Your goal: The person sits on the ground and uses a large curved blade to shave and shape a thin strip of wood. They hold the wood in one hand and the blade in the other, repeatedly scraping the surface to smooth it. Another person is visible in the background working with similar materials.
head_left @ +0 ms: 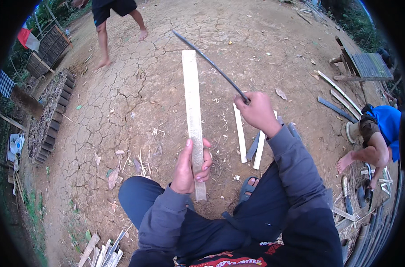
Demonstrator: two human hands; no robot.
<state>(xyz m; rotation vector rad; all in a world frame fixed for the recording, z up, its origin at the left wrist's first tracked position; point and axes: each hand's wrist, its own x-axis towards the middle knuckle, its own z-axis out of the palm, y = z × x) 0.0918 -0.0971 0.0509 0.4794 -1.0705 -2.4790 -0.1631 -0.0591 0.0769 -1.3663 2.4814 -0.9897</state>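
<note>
Left fingers (205, 168) round a pale slat (192, 93), right fingers (256, 99) round a knife (214, 65), thin strips (241, 135) near a sandal (245, 189)

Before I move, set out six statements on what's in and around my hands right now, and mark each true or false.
1. The left hand grips a pale strip. True.
2. The right hand holds a hammer. False: it holds a long dark blade.
3. Pale slats show just below the right hand in the picture. True.
4. The person in blue is on the picture's left. False: that person is at the right.
5. A red-and-white cloth shows at the upper left. True.
6. Your right foot is bare. False: it wears a sandal.
</note>
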